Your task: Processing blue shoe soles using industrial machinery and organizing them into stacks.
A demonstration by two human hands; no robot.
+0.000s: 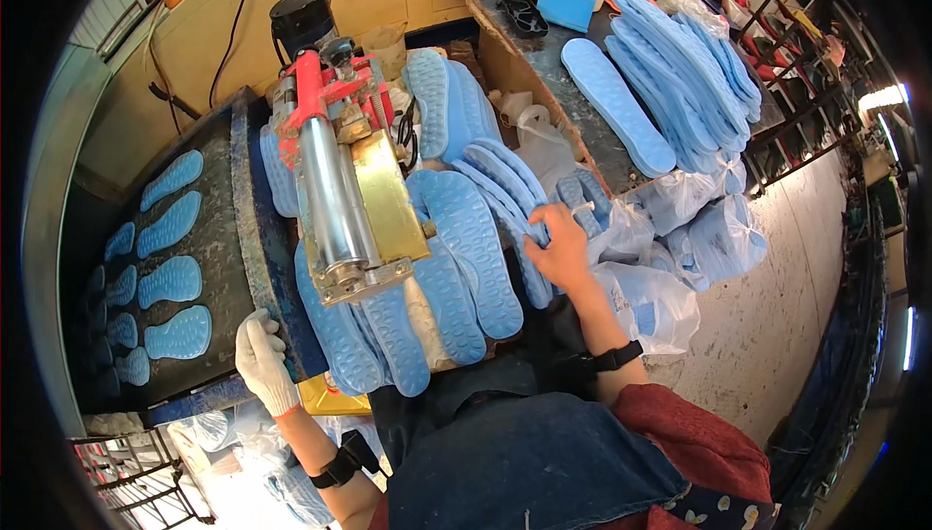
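My bare right hand (560, 250) is closed around the near end of a small stack of blue shoe soles (505, 176), thumb and fingers on their edges. My left hand (262, 360), in a white knit glove, is curled with nothing visible in it. It is beside the near edge of a dark belt (209, 239), where several blue soles (178, 333) lie in rows. Between my hands, dimpled blue soles (476, 253) lie overlapping on a bench. Above them stands a machine with a shiny metal roller (332, 195) and red brackets, hiding part of the pile.
At the right, a dark table (621, 166) bears more stacked blue soles (680, 79) and a blue box (566, 8). Clear plastic bags (636, 302) of soles crowd the floor below it. A black container (302, 20) stands behind the roller machine.
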